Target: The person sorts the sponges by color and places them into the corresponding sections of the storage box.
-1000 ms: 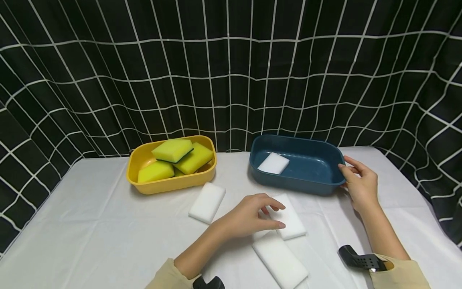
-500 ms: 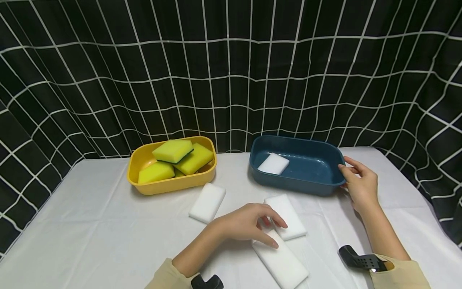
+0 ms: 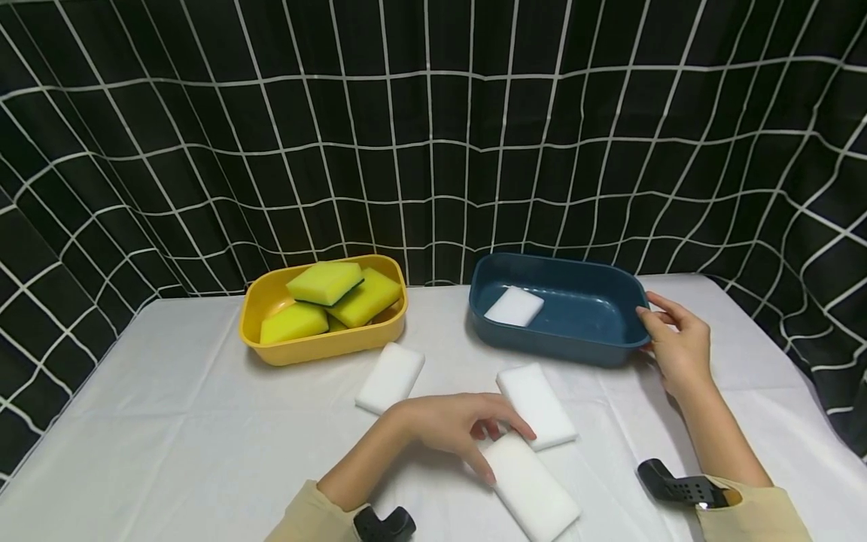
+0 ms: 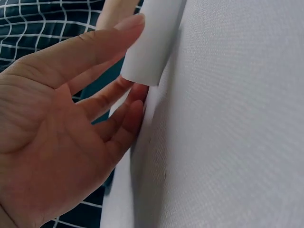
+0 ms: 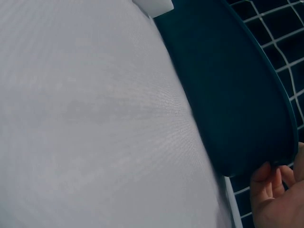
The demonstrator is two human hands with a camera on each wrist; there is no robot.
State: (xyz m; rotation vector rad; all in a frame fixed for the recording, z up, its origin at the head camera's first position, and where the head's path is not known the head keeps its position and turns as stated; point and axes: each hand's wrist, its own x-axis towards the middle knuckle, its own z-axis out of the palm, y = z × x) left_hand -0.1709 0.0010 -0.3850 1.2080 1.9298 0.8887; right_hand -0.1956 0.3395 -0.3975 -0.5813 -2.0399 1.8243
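My left hand (image 3: 455, 430) straddles the far end of the nearest white sponge (image 3: 535, 489), thumb along its left edge and index fingertip at its right edge. The left wrist view shows this sponge (image 4: 152, 47) low over the cloth, between my thumb and curled fingers. My right hand (image 3: 679, 346) pinches the right end of a blue plastic bin (image 3: 555, 345) by its rim, also seen in the right wrist view. Inside the bin, at its left, lies one white sponge (image 3: 515, 306). Another white sponge (image 3: 538, 406) lies just beyond the gripped one.
At the back left stands a yellow bin (image 3: 325, 350) piled with yellow sponges (image 3: 325, 282) that have dark green undersides. A white sponge (image 3: 390, 376) lies in front of it. Behind the white cloth (image 3: 169, 421) hangs a black gridded curtain (image 3: 433, 120).
My left hand has come down and toward me, from above the farther sponge to either side of the nearest one. The right hand keeps its hold on the blue bin.
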